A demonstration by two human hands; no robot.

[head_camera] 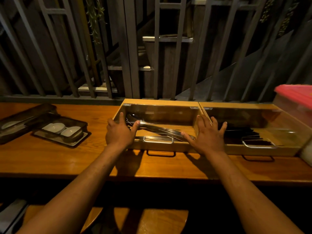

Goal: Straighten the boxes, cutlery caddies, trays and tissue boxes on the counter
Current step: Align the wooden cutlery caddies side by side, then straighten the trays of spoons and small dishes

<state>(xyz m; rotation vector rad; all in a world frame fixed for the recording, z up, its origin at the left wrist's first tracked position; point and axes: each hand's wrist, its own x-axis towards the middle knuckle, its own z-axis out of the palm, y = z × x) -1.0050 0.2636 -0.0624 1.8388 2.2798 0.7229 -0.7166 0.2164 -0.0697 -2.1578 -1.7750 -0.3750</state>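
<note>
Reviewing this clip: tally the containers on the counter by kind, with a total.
Wooden cutlery boxes with clear lids: 2
Dark trays: 2
Pink-lidded plastic container: 1
Total: 5

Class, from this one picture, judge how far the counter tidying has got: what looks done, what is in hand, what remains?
Looks done: the right cutlery box sits square against the counter's back edge. In hand: the left hand and right hand bracket the left cutlery box. Left: the two dark trays lie askew.
</note>
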